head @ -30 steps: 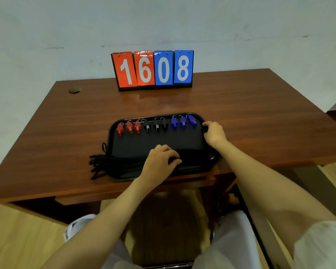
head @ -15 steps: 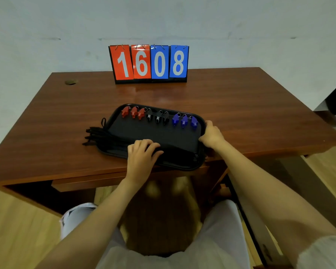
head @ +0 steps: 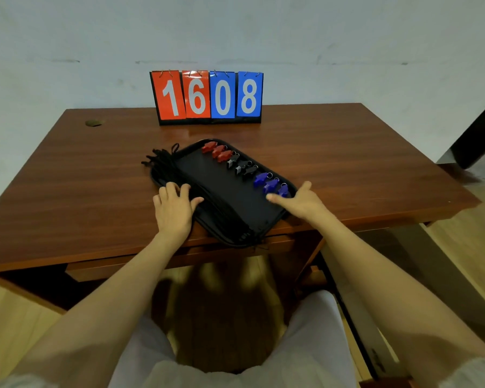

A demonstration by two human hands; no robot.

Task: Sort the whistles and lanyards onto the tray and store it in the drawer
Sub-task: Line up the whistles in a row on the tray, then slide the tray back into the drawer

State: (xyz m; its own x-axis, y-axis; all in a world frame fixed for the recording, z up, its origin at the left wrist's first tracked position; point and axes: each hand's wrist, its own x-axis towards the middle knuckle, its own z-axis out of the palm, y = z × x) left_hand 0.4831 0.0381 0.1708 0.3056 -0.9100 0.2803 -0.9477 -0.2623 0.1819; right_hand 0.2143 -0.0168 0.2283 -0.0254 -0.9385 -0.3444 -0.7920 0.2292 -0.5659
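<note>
Your tray point(head: 230, 197) sits crooked on the counter point(head: 347, 152) with a corner over the front edge, your left hand point(head: 174, 208) lies flat on the lanyards point(head: 165, 166) and your right hand point(head: 300, 200) is open beside the whistles point(head: 242, 166), so a push could tip it

Before you on one wooden desk point(head: 347, 152): one black tray point(head: 224, 191) carrying three red whistles point(head: 217, 151), three black whistles point(head: 242, 165) and three blue whistles point(head: 270, 184); one bundle of black lanyards point(head: 165, 166), strands uncountable; one flip scoreboard point(head: 207, 120) of four cards.
</note>
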